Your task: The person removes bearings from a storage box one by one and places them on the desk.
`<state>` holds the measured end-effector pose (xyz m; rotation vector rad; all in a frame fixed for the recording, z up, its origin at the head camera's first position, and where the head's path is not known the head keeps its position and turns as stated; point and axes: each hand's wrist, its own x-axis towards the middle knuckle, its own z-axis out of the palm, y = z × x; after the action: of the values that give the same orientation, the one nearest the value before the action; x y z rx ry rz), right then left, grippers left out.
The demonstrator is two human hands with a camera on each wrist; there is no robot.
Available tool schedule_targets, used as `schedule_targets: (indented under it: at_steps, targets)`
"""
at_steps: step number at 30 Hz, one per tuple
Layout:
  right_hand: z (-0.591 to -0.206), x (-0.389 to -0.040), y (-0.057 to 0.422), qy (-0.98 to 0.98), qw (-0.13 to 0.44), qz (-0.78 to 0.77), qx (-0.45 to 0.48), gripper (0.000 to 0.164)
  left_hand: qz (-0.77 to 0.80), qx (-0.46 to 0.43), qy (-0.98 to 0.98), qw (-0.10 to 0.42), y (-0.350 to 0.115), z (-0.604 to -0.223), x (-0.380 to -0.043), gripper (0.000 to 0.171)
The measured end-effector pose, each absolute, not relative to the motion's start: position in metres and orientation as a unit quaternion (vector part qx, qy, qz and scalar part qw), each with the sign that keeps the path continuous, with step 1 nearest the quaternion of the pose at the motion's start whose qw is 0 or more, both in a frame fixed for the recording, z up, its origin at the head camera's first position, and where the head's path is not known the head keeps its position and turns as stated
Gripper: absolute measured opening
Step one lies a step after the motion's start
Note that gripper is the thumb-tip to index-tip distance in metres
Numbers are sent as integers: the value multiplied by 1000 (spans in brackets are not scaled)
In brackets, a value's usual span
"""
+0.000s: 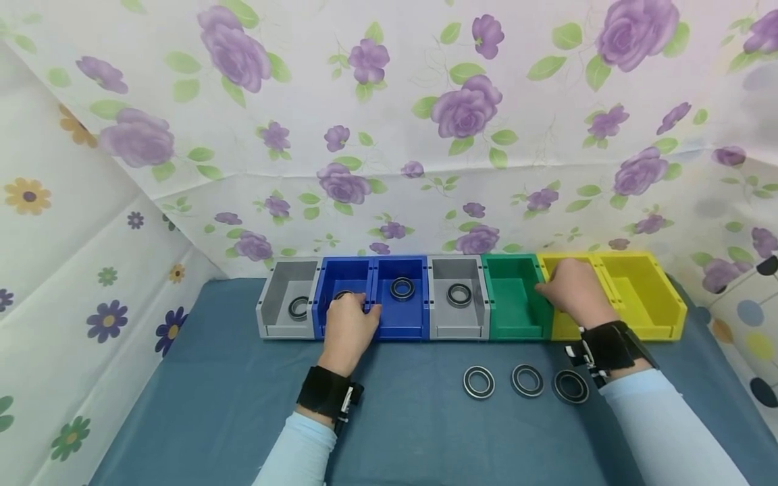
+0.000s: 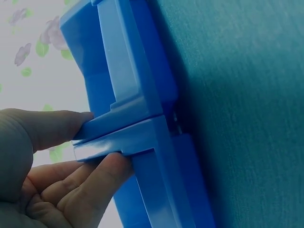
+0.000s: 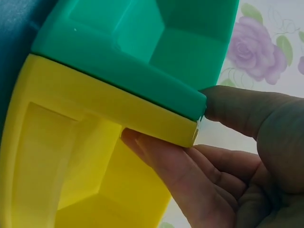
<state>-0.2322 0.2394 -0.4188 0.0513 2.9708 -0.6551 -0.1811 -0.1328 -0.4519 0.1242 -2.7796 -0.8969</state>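
Note:
My left hand (image 1: 349, 327) pinches the adjoining side walls of two blue bins, the left blue bin (image 1: 346, 271) and the right blue bin (image 1: 398, 333); in the left wrist view the thumb is on one side and the fingers (image 2: 107, 178) on the other. Similarly, my right hand (image 1: 577, 287) grips where the green bin (image 1: 516, 333) meets the neighbouring yellow bin (image 1: 565, 329), its thumb (image 3: 237, 107) on the green side. A bearing (image 1: 402, 289) lies in the right blue bin; another, in the left blue bin, is mostly hidden by my left hand.
Grey bins, one at the row's left end (image 1: 287, 332) and one in the middle (image 1: 458, 333), each hold a bearing. Another yellow bin (image 1: 644, 297) ends the row at right. Three bearings (image 1: 479, 383) lie on the blue cloth (image 1: 419, 432) in front. A flowered curtain hangs behind.

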Motion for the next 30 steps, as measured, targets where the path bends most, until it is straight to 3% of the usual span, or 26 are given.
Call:
schedule_targets:
  at_steps: [8,12,15,19,24,30]
  targets:
    - [-416,-233,239,981,43,-188,24,31,-262,24,-958,116,-122,-448,-181,28]
    - [-415,-234,237,980,54,-188,21,30,-212,-3,-962,172,-110,-444,-179,29]
    - [-414,-235,237,979,62,-191,20,26,-193,-39,-956,219,-94,-439,-180,42]
    - [-413,-237,235,978,72,-194,23,23,-204,-103,-944,237,-71,-433,-183,48]
    - [-410,-236,233,978,70,-195,29,21,-190,-195,-936,224,-37,-436,-188,49]
    - [-409,-235,231,979,72,-189,29,21,-115,-229,-955,148,-3,-446,-196,53]
